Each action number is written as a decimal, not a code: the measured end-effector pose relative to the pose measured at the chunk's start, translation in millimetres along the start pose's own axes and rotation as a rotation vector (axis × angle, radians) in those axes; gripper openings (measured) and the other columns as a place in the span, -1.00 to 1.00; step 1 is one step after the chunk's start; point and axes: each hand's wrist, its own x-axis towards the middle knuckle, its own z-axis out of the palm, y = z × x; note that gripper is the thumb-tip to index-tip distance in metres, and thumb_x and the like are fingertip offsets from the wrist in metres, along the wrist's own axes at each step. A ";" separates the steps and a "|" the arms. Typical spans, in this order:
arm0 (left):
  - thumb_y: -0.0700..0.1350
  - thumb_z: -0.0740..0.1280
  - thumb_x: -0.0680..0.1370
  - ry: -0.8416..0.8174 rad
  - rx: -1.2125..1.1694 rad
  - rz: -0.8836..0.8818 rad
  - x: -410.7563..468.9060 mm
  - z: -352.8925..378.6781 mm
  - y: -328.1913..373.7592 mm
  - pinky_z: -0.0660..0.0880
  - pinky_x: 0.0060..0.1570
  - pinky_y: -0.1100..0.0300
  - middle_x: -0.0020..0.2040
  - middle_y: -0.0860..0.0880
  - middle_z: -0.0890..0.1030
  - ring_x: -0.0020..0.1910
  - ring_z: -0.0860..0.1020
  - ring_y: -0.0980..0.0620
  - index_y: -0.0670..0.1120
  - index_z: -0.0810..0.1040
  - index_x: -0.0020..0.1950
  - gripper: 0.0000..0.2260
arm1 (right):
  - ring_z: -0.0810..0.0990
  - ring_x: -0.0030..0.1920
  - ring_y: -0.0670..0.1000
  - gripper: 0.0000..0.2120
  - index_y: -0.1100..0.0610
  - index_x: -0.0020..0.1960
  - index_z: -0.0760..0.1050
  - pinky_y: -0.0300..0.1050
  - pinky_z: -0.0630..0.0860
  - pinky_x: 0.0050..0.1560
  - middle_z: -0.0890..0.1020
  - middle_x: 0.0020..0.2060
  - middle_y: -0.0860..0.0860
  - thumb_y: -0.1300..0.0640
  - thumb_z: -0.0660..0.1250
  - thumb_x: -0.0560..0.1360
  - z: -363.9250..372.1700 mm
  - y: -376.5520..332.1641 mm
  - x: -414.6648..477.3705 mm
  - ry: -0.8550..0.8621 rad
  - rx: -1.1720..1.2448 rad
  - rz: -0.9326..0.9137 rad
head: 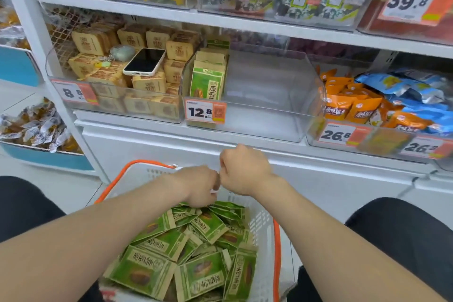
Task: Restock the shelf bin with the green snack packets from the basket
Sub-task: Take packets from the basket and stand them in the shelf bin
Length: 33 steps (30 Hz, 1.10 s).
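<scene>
Left hand (pixel 198 186) dips into green snack packets (pixel 191 252) at far end of basket (pixel 262 223); fingers hidden, grasp indeterminate. Right hand (pixel 245 171) fisted above basket's far rim, contents not discernible. Shelf bin (pixel 264 105) above, beyond basket. Risk: loose slippery heap, packets dropping mid-lift outside basket.

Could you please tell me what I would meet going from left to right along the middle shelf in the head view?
Tan snack packets → green snack packets upright at the left of the clear shelf bin → orange packets → blue packets.
</scene>
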 end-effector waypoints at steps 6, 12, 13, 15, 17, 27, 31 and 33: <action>-0.07 0.24 0.64 -0.292 0.059 0.147 9.6 49.4 17.4 0.56 0.07 0.02 0.12 -0.07 0.65 0.07 0.60 -0.13 -0.06 0.61 0.25 -0.75 | 0.56 -0.09 0.14 -0.92 0.13 -0.07 0.50 -0.07 0.41 -0.14 0.57 -0.08 0.10 0.25 0.28 0.58 70.1 20.5 -31.8 -0.501 -0.086 -0.054; -0.12 0.22 0.64 -0.347 0.229 0.206 14.9 71.2 27.1 0.65 0.03 -0.08 0.15 -0.07 0.64 0.04 0.63 -0.12 -0.03 0.56 0.34 -0.70 | 0.54 -0.20 0.08 -0.82 0.13 -0.17 0.45 0.00 0.54 -0.13 0.53 -0.21 0.04 0.22 0.34 0.60 128.6 27.6 -49.7 -0.787 -0.139 -0.105; -0.15 0.21 0.64 -0.340 0.249 0.209 17.0 72.9 28.1 0.65 -0.01 -0.07 0.13 -0.08 0.64 0.01 0.63 -0.12 -0.05 0.57 0.32 -0.71 | 0.56 -0.15 0.10 -0.81 0.13 -0.17 0.43 0.01 0.55 -0.11 0.53 -0.18 0.05 0.24 0.33 0.60 134.2 27.2 -51.8 -0.840 -0.156 -0.119; -0.16 0.19 0.65 -0.316 0.273 0.216 21.3 73.5 30.0 0.62 -0.10 -0.03 0.11 -0.09 0.63 -0.03 0.62 -0.13 -0.07 0.56 0.32 -0.72 | 0.54 -0.15 0.11 -0.86 0.16 -0.14 0.45 0.00 0.53 -0.11 0.54 -0.10 0.09 0.27 0.31 0.59 143.6 27.1 -54.1 -0.936 -0.192 -0.137; -0.16 0.18 0.66 -0.313 0.294 0.222 24.7 72.4 31.3 0.55 -0.19 0.03 0.11 -0.09 0.62 -0.05 0.61 -0.12 -0.07 0.55 0.33 -0.72 | 0.50 -0.20 0.10 -0.95 0.20 -0.05 0.49 -0.02 0.51 -0.15 0.53 -0.08 0.11 0.28 0.29 0.59 146.8 27.9 -54.1 -0.964 -0.201 -0.136; -0.23 0.24 0.65 -0.401 0.194 0.149 43.2 69.8 29.6 0.49 -0.27 0.13 0.15 -0.09 0.64 -0.08 0.61 -0.06 -0.08 0.56 0.39 -0.68 | 0.65 -0.08 0.10 -0.86 0.15 -0.13 0.64 0.02 0.64 0.05 0.69 -0.12 0.05 0.33 0.37 0.52 140.4 42.8 -35.8 -0.566 0.177 -0.054; -0.17 0.23 0.67 -0.361 0.033 0.039 50.3 54.5 19.6 0.46 -0.22 0.16 0.16 -0.09 0.62 -0.03 0.59 -0.04 -0.12 0.52 0.38 -0.71 | 0.59 -0.02 0.04 -0.66 -0.01 -0.15 0.51 -0.03 0.57 0.05 0.65 -0.06 -0.01 0.45 0.27 0.45 114.2 55.3 -19.2 -0.325 0.448 0.052; -0.09 0.19 0.71 -0.330 -0.139 0.001 52.9 43.5 9.3 0.52 0.03 0.08 0.19 -0.08 0.60 0.10 0.59 -0.05 -0.11 0.48 0.39 -0.73 | 0.55 -0.03 0.09 -0.66 -0.07 -0.17 0.39 0.00 0.53 -0.02 0.59 -0.10 -0.02 0.39 0.22 0.44 106.5 60.6 -14.8 -0.140 0.579 0.146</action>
